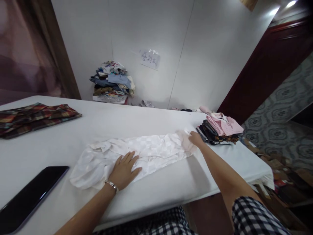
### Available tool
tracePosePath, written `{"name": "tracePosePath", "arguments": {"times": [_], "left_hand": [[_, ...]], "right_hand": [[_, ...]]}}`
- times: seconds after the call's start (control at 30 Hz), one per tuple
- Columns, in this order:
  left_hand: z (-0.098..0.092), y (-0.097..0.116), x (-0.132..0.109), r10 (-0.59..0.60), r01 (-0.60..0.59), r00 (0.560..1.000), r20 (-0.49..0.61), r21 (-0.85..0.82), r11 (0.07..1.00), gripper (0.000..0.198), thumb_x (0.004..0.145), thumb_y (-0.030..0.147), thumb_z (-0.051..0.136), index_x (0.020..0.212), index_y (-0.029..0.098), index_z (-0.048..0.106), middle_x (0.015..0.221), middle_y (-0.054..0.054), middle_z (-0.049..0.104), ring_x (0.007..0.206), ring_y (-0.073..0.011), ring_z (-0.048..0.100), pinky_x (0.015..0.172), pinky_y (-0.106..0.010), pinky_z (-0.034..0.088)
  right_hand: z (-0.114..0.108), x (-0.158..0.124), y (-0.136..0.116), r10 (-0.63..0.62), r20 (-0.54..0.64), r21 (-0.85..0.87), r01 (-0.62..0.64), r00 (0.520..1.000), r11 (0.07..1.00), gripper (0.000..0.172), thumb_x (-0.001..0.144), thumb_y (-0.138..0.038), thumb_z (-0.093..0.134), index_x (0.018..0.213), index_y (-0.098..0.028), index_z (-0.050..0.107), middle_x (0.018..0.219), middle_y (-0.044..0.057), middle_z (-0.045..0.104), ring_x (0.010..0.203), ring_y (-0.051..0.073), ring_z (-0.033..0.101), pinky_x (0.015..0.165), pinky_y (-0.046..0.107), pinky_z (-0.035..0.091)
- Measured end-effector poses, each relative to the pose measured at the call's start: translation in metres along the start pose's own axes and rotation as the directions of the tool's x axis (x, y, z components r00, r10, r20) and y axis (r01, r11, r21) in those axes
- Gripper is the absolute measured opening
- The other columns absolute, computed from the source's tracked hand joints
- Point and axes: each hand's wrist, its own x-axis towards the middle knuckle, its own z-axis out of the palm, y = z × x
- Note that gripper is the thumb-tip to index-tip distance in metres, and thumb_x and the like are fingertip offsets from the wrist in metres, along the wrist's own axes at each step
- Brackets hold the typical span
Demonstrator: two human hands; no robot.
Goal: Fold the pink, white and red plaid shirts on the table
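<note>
A white garment (151, 150) lies stretched out in a long band across the white table (122, 120). My left hand (125, 169) rests flat on its left part, fingers spread, a bracelet on the wrist. My right hand (195, 138) is at the garment's right end, its fingers closed on the fabric's edge. Just right of that hand stands a stack of folded clothes (220, 130) with a pink shirt on top.
A dark phone (29, 195) lies at the table's near left. A folded plaid garment (34, 118) sits at the far left. A pile of clothes (112, 81) stands against the white wall, under a paper sign (149, 59). Cardboard clutter (281, 169) lies on the floor at right.
</note>
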Motion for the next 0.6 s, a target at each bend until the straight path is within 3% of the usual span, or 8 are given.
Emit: {"name": "tracePosePath", "arguments": {"times": [0.1,0.17,0.23,0.3,0.37,0.43,0.6], "left_hand": [[-0.001,0.001,0.0,-0.007,0.007,1.0,0.006,-0.017,1.0,0.053,0.087,0.053,0.044,0.13,0.022,0.053,0.146,-0.01,0.041,0.136,-0.0298,0.035,0.11,-0.054,0.026],[-0.001,0.001,0.001,-0.015,0.015,1.0,0.006,-0.031,0.999,0.053,0.087,0.052,0.045,0.129,0.022,0.054,0.146,-0.009,0.041,0.135,-0.0302,0.035,0.11,-0.053,0.026],[-0.001,0.001,0.0,-0.019,0.019,1.0,-0.003,-0.042,0.999,0.052,0.086,0.051,0.046,0.129,0.023,0.055,0.146,-0.009,0.042,0.135,-0.0306,0.036,0.11,-0.053,0.027],[-0.002,0.002,0.0,-0.016,0.015,1.0,-0.016,-0.047,0.999,0.051,0.086,0.05,0.047,0.128,0.023,0.055,0.145,-0.009,0.043,0.134,-0.0306,0.036,0.11,-0.052,0.027],[-0.003,0.002,-0.001,-0.014,0.013,1.0,-0.012,-0.046,0.999,0.051,0.086,0.05,0.047,0.129,0.022,0.055,0.145,-0.009,0.043,0.135,-0.0301,0.036,0.111,-0.052,0.027],[-0.004,0.003,-0.002,-0.016,0.016,1.0,0.005,-0.044,0.999,0.051,0.087,0.049,0.046,0.13,0.022,0.053,0.146,-0.01,0.041,0.135,-0.0294,0.035,0.111,-0.052,0.026],[-0.002,0.003,-0.003,-0.019,0.018,1.0,-0.019,-0.059,0.998,0.05,0.087,0.05,0.047,0.129,0.023,0.053,0.146,-0.009,0.041,0.135,-0.0295,0.035,0.111,-0.052,0.025]], "right_hand": [[0.005,-0.017,-0.035,-0.097,0.008,-0.001,0.097,0.995,0.995,0.034,0.083,-0.015,0.055,0.117,-0.013,0.058,0.106,0.016,0.066,0.102,0.026,0.06,0.081,0.03,0.044],[0.015,-0.032,-0.058,-0.193,0.062,0.025,0.191,0.979,0.981,0.043,0.08,-0.019,0.06,0.123,-0.019,0.055,0.106,0.011,0.068,0.099,0.024,0.062,0.08,0.027,0.045],[0.024,-0.043,-0.073,-0.307,0.164,0.153,0.283,0.938,0.947,0.049,0.077,-0.026,0.066,0.125,-0.024,0.055,0.103,0.005,0.07,0.091,0.02,0.065,0.076,0.024,0.047],[0.028,-0.045,-0.076,-0.332,0.195,0.314,0.262,0.923,0.912,0.048,0.078,-0.032,0.066,0.125,-0.026,0.056,0.098,0.001,0.071,0.084,0.016,0.066,0.073,0.022,0.048],[0.026,-0.037,-0.068,-0.238,0.157,0.387,0.162,0.958,0.907,0.04,0.085,-0.034,0.058,0.123,-0.022,0.057,0.097,0.003,0.071,0.082,0.015,0.066,0.075,0.023,0.048],[0.021,-0.025,-0.054,-0.108,0.128,0.351,0.057,0.986,0.935,0.032,0.089,-0.032,0.052,0.115,-0.017,0.061,0.094,0.006,0.071,0.083,0.016,0.067,0.076,0.024,0.048],[0.026,-0.013,-0.027,0.043,0.292,0.27,-0.125,0.955,0.955,0.032,0.08,-0.043,0.062,0.085,-0.012,0.069,0.079,0.013,0.071,0.078,0.025,0.068,0.066,0.029,0.051]]}}
